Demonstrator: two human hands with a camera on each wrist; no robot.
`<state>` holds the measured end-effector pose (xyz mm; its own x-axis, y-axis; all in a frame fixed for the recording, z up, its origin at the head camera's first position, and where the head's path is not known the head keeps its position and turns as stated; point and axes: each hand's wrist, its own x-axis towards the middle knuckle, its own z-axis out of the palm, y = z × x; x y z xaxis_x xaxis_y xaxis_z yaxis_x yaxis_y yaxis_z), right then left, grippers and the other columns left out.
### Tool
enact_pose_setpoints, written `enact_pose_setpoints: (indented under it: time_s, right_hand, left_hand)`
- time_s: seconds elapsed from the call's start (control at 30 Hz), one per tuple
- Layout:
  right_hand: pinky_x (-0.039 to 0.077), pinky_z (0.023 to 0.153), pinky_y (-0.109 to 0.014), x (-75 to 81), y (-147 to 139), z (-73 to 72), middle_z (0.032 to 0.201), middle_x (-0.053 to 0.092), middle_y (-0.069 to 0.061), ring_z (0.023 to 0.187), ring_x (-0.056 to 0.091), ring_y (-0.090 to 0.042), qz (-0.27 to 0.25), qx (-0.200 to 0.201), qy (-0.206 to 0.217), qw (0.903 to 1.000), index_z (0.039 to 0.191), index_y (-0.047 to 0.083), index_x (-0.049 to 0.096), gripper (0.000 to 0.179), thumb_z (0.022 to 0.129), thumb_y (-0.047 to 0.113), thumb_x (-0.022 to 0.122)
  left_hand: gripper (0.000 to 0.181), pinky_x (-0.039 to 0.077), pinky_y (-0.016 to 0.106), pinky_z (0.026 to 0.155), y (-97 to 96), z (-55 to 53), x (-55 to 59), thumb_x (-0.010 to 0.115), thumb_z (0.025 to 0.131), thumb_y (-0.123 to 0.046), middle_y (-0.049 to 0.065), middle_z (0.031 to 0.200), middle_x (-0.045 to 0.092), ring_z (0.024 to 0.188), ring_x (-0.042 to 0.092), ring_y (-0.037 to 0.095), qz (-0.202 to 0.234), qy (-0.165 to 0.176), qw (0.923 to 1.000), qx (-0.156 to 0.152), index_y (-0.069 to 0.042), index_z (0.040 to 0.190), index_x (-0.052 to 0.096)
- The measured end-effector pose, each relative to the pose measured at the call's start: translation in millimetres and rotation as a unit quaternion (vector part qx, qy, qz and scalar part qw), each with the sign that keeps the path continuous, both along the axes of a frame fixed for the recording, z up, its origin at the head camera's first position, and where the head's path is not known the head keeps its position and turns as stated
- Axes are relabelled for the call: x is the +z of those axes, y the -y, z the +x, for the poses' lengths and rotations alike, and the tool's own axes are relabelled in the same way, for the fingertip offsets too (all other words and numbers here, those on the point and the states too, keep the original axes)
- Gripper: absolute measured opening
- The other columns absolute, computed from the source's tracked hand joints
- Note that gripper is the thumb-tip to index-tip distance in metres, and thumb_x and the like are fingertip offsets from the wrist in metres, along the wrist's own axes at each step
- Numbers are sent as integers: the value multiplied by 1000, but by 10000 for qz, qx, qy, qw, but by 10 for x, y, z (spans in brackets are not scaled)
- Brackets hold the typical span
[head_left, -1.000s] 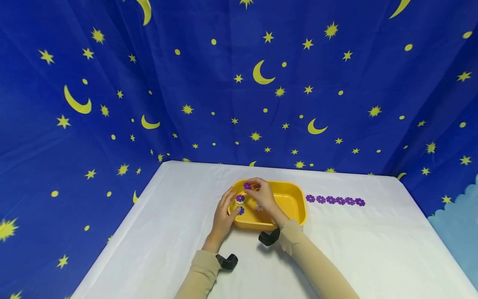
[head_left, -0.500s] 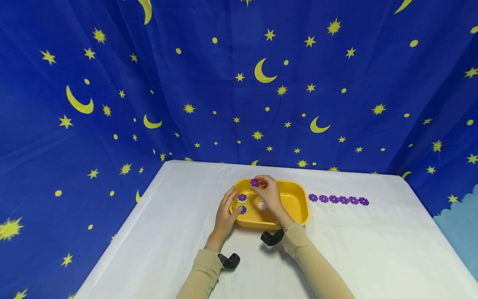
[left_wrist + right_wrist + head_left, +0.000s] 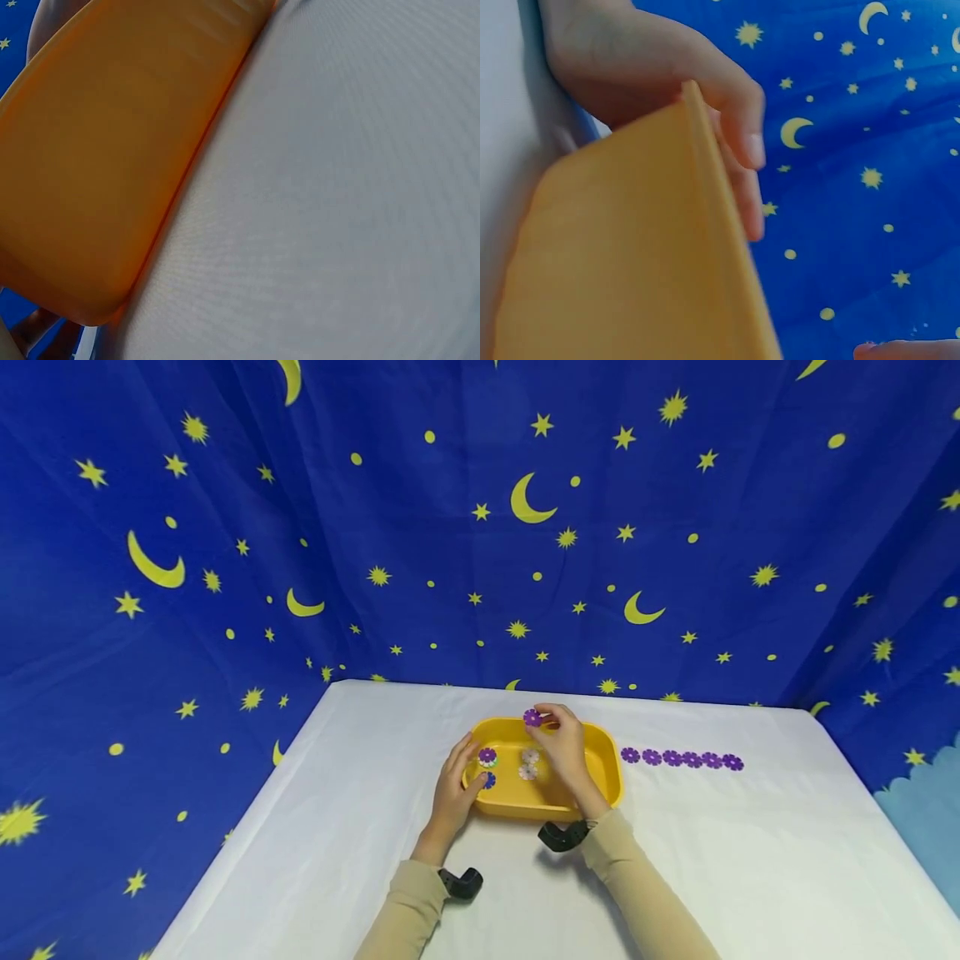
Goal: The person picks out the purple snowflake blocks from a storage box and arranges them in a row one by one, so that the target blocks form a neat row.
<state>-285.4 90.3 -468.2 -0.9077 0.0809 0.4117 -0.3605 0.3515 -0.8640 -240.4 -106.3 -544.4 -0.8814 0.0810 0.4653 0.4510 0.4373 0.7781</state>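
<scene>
In the head view my right hand pinches a purple flower-shaped disc between thumb and fingers, above the far rim of a yellow plastic basin. My left hand grips the basin's left end, with its thumb over the near left corner. Within the basin, by the left hand, lie a purple disc over a pale one and a blue disc. Two pale discs lie nearer its middle. The right wrist view shows the left hand at the rim; only a right fingertip enters that frame.
A straight row of several purple discs lies on the white tabletop, right of the basin. A blue curtain with yellow moons and stars stands behind the table and along its sides. Each wrist wears a black camera.
My right hand has moved right and slightly away, carrying the purple disc from inside the basin's left part to its far rim. The pale discs are uncovered. The left hand keeps its place.
</scene>
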Motion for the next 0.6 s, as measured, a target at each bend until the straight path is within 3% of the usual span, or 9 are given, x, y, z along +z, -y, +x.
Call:
enact_pose_setpoints:
  time_s: [0.37,0.5,0.6]
  right_hand:
    - [51,83,-31,139,-277,110,110,66,-20,95,62,-32,-271,-458,13,9986,110,-4,65,34,78,2,74]
    - [51,82,-34,192,-387,113,110,66,-21,93,61,-32,-214,-678,-180,9973,110,-6,65,35,77,2,74]
    - [50,80,-27,249,-506,99,107,66,-22,91,61,-33,-241,-926,-324,9949,109,-6,66,35,76,2,75]
  left_hand:
    - [52,28,60,112,-6,11,5,59,87,-13,8,153,35,137,38,35,93,-5,9999,-66,-5,137,49]
    - [52,29,61,110,-13,11,5,59,87,-13,9,153,35,135,40,36,108,-90,9999,-57,-3,136,49]
    - [51,29,61,110,-16,5,9,59,87,-13,9,153,36,134,41,36,137,-118,9998,-48,-2,136,49]
